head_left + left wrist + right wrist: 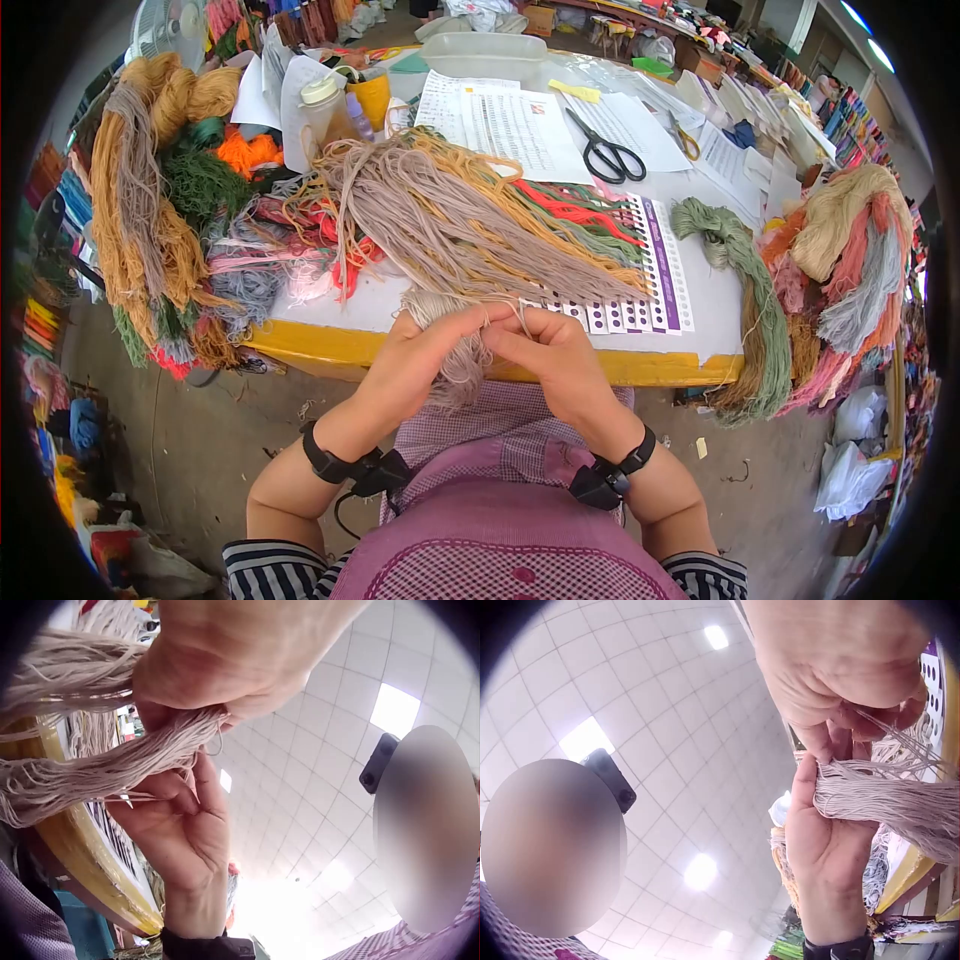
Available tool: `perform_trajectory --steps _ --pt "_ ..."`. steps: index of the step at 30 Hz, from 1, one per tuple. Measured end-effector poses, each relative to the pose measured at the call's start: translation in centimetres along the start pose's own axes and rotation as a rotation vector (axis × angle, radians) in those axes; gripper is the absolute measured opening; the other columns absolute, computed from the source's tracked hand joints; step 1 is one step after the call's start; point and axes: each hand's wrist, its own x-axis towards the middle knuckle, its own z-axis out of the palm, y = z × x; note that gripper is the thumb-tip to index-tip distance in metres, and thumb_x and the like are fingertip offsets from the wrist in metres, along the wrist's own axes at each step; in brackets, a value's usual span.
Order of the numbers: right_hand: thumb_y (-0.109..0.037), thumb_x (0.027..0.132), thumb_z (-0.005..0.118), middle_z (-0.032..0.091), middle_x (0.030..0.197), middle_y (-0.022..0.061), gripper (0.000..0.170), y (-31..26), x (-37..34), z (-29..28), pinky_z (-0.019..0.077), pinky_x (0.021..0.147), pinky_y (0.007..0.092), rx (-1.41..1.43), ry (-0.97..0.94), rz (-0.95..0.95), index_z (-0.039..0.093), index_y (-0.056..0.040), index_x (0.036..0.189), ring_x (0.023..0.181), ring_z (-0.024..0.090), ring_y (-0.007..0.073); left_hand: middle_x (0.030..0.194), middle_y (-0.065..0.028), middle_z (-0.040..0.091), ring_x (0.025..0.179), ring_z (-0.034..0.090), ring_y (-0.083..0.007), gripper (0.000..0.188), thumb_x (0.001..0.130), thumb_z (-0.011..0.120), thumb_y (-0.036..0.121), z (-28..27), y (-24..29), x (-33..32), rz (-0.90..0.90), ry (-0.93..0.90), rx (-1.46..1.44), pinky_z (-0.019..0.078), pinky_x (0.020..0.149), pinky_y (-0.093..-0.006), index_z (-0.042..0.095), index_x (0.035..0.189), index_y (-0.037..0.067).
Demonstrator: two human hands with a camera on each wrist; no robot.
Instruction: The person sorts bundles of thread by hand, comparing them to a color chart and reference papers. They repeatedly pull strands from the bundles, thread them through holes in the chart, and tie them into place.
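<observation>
A greyish-beige skein of thread [462,372] hangs at the table's front edge, in front of the person's lap. My left hand [408,362] grips its looped end, the strands running out past the palm. Close against it, my right hand [568,368] has its fingertips at the same end. In the right wrist view, a few loose strands [900,736] run from the right hand's curled fingers, above the bunched skein [885,796] in the left hand. A small thread loop [215,742] sticks out between both hands in the left wrist view.
Long grey and ochre threads [470,220] lie across a white card with punched holes [664,265]. Behind are black scissors [606,150], printed sheets [520,125] and a plastic tub [482,54]. Skeins drape over the table's left [150,200] and right [750,300] ends.
</observation>
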Motion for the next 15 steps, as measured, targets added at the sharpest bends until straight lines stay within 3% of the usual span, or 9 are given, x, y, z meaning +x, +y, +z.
perform_trajectory --steps 7,15 --pt "-0.011 0.088 0.068 0.067 0.088 0.0013 0.015 0.2 -0.1 -0.3 0.0470 0.073 0.0207 -0.007 0.012 -0.022 0.069 -0.0002 0.098 0.081 0.060 0.0056 0.119 -0.0166 0.064 0.110 0.061 -0.0209 0.034 0.095 0.050 0.016 -1.2 -0.1 -0.2 -0.033 0.008 -0.094 0.0479 0.094 -0.0335 0.061 0.117 -0.007" --pt "-0.011 0.089 0.066 0.068 0.094 0.0068 0.016 0.0 -0.3 -0.9 0.0523 0.078 0.0261 0.056 -0.068 -0.021 0.067 0.0005 0.100 0.087 0.066 0.0139 0.125 -0.0170 0.060 0.112 0.060 -0.0230 0.039 0.096 0.047 0.018 -0.8 0.1 -0.3 -0.111 0.031 -0.199 0.0472 0.096 -0.0357 0.056 0.124 -0.007"
